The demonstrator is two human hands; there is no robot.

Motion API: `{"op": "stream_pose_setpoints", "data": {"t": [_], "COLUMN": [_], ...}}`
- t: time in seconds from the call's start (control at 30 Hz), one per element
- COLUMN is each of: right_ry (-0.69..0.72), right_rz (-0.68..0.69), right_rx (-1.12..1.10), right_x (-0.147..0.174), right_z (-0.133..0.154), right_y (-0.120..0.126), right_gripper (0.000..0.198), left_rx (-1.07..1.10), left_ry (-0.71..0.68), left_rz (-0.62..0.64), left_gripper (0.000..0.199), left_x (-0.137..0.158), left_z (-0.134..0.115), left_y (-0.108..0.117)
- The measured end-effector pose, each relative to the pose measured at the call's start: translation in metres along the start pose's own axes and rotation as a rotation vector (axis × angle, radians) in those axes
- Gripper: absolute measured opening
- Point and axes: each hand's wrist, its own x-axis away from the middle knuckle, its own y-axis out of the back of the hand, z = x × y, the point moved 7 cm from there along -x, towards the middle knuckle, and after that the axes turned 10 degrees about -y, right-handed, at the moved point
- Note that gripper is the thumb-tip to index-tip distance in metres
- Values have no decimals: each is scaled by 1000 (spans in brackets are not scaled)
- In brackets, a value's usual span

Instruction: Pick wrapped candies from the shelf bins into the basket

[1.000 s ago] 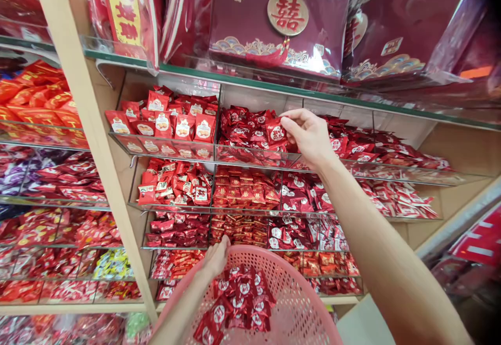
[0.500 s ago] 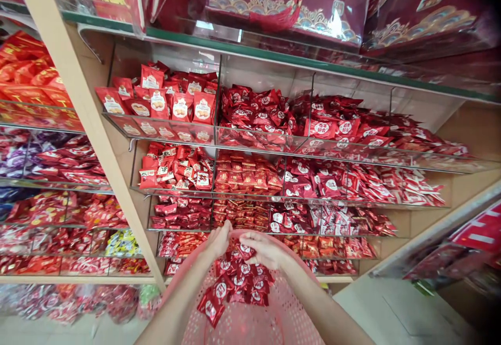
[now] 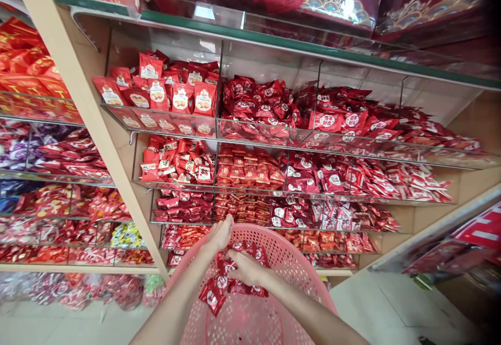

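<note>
A pink perforated plastic basket [image 3: 309, 287] is in front of me, below the shelves. My left hand [image 3: 219, 234] is closed on its far rim, left of centre. Inside, small red candy packets [image 3: 214, 294] with white round labels lie in a pile towards the far left side. My right hand [image 3: 247, 268] reaches over this pile, touching it, with fingers pointing left and thumb apart from them. It covers part of the pile, and its fingertips are partly lost among the packets.
Glass-fronted shelf bins [image 3: 254, 170] hold many red packets in rows ahead. A green-edged glass shelf [image 3: 274, 37] with dark red boxes runs above. A wooden upright [image 3: 92, 136] stands left. Bagged goods [image 3: 74, 293] lie along the floor; more packages [image 3: 479, 230] are at right.
My right hand has moved from the basket's far rim area inward and down onto the packets, no longer lifting one at the rim. The shelves appear slightly higher in view.
</note>
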Motion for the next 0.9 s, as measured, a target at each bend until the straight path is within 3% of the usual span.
{"op": "stream_pose_setpoints", "data": {"t": [0.43, 0.53, 0.67, 0.77, 0.9], "right_ry": [18, 190, 384, 405, 377], "right_rz": [-207, -188, -105, -109, -128], "right_rx": [435, 471, 549, 610, 616], "right_x": [13, 16, 20, 18, 12], "right_z": [26, 36, 42, 42, 39], "right_y": [23, 10, -26, -43, -46], "right_gripper": [30, 33, 37, 29, 20], "left_rx": [-20, -21, -26, -29, -27], "left_ry": [-22, -31, -27, -22, -20], "left_rz": [5, 1, -1, 0, -2], "left_gripper": [17, 18, 20, 20, 18], "left_x": [-1, -2, -1, -1, -1], "left_z": [-2, -2, -2, -2, -2], "left_y": [2, 1, 0, -1, -1]}}
